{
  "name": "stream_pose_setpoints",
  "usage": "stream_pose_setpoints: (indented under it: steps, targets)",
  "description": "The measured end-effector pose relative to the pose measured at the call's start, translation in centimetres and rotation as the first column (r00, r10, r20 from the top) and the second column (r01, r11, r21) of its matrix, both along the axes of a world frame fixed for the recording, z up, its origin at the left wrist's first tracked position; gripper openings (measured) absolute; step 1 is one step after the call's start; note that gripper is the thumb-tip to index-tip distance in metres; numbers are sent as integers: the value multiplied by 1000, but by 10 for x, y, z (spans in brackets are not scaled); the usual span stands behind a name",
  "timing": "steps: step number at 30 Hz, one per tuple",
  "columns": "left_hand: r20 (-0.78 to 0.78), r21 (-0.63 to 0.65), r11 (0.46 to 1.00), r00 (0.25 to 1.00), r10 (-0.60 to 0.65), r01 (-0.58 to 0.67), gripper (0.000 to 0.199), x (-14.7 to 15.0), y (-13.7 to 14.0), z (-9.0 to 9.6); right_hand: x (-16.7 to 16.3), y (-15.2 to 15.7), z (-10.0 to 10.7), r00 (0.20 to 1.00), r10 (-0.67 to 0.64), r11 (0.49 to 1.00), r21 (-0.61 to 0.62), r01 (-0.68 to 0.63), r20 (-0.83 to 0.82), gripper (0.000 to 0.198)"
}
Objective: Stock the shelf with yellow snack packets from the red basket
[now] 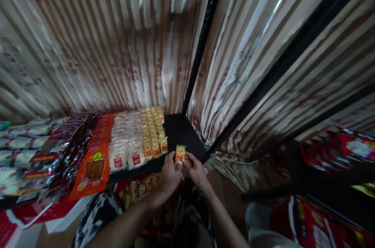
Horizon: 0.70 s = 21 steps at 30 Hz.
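Observation:
Between my left hand (171,172) and my right hand (195,168) is a small yellow snack packet (180,153) with a red label, held upright by the fingers of both. They hold it just in front of the black shelf (187,136). Rows of matching yellow packets (152,132) stand on that shelf to the left of my hands. Beside them are rows of white packets (125,138) with red labels. Below my left forearm, more gold-yellow packets (136,193) lie in a red bag or box, partly hidden by my arm.
Orange snack bags (93,158), dark bags (64,146) and white rolls (26,142) fill the shelf's left. A black post (202,49) rises at the corner, before striped sheeting (117,45). Red packages (331,150) sit on another rack at right.

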<state>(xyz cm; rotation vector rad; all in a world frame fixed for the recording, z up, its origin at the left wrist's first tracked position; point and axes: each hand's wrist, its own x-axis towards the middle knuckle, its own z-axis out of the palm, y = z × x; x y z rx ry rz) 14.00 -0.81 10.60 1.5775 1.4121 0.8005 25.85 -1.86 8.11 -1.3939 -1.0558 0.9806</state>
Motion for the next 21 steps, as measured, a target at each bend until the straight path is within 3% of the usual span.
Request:
stream_pose_setpoints:
  steps: [6,11,13,17,21]
  targets:
    - [-121,188,980,989,83,-59,44,21,37,17,15,63,1,999,-32,997,74,29,32,39]
    - [-304,253,964,953,0,81,60,31,77,39,22,123,0,992,-44,992,121,30,117,37]
    - [-437,287,939,898,-46,188,62,31,92,43,21,145,-5,989,-42,990,140,22,143,37]
    - [-713,270,857,690,-128,438,49,29,123,41,15,182,-21,987,-28,991,131,7,158,38]
    - [-828,274,828,558,-55,489,48,28,149,32,7,208,-38,989,-16,989,147,-5,145,34]
